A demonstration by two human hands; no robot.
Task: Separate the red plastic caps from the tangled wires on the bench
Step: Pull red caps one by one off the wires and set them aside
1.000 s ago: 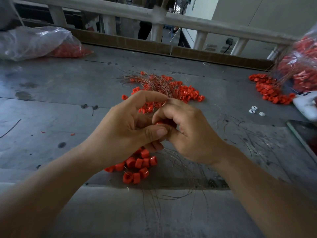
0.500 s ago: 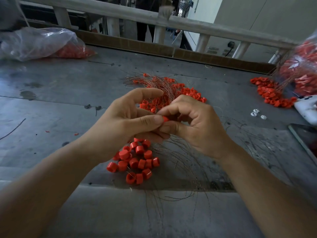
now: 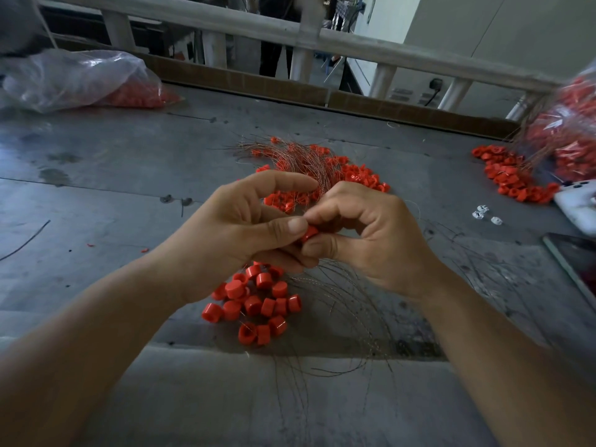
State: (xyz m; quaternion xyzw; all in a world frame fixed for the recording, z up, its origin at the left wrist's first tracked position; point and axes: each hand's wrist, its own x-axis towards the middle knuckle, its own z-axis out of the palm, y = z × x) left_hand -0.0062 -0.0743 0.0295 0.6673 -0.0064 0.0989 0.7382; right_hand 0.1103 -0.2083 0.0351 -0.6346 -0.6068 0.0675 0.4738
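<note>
– While both hands are closed together at the middle of the view, what do they hold?

– One red cap (image 3: 310, 234), shared between them. The left hand (image 3: 238, 227) presses its thumb on the cap's 9 o'clock end, with the fingers curled beneath. The right hand (image 3: 371, 240) pinches it from 3 o'clock with thumb and forefinger. Neither hand is spread wide.

– Axis of the cap?

– It appears to run roughly along the 9-to-3 line, hand to hand. Both hands are on it, so neither is nearer. My judgement is that the parting pull goes along that line. Whether a wire sits in this cap cannot be told, since any wire there is too fine to see.

– Remaining stock?

– The freed caps (image 3: 258, 301) lie piled at 6 o'clock, just below the left hand. Bare wires (image 3: 338, 304) fan out beside them toward 5 o'clock. The unsorted tangle (image 3: 309, 166), caps on wires, lies at 12 o'clock, just beyond the hands.

– Surface and room?

– The surface (image 3: 96, 195) is grey and stained. A clear bag (image 3: 80, 79) of red parts sits at 10 o'clock. A second bag (image 3: 567, 130) is at 2 o'clock, with a heap of caps (image 3: 512, 179) at its foot. At 3 o'clock are small white clips (image 3: 483, 216), a white device (image 3: 577, 208) and a dark screen (image 3: 577, 262). A pale railing (image 3: 354, 40) runs along the far edge, and a person's legs (image 3: 274, 59) stand beyond it at 12 o'clock.
</note>
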